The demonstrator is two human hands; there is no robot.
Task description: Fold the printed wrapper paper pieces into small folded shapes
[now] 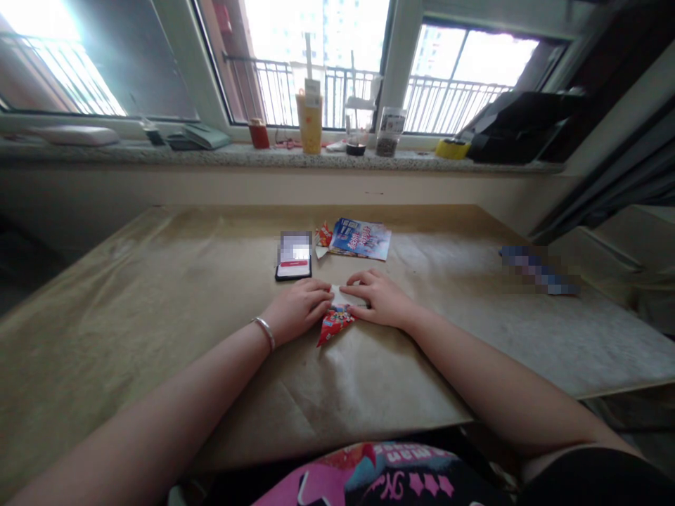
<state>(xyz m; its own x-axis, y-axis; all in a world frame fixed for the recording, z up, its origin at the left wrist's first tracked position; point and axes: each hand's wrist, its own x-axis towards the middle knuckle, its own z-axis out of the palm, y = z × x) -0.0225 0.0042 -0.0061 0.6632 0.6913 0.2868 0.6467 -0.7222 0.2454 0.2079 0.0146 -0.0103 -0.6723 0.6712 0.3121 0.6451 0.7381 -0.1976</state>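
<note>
A small piece of folded paper [337,322], red and printed on one part and white on another, lies on the table in front of me. Its red end narrows to a point towards my body. My left hand [299,309], with a silver bracelet at the wrist, grips the paper's left edge, its fingers close together. On the opposite edge, my right hand [380,299] holds the paper between thumb and fingers. The fingertips of both hands hide parts of the folds. Just beyond my left hand is a phone [294,268] with its screen lit.
Printed blue sheets [363,239] lie stacked beyond my hands, beside another red-and-white folded paper [323,236]. A blurred long item [538,270] rests at the table's [211,253] right side. The windowsill [211,156] carries a yellow cup [310,123], other containers and a black object [519,126].
</note>
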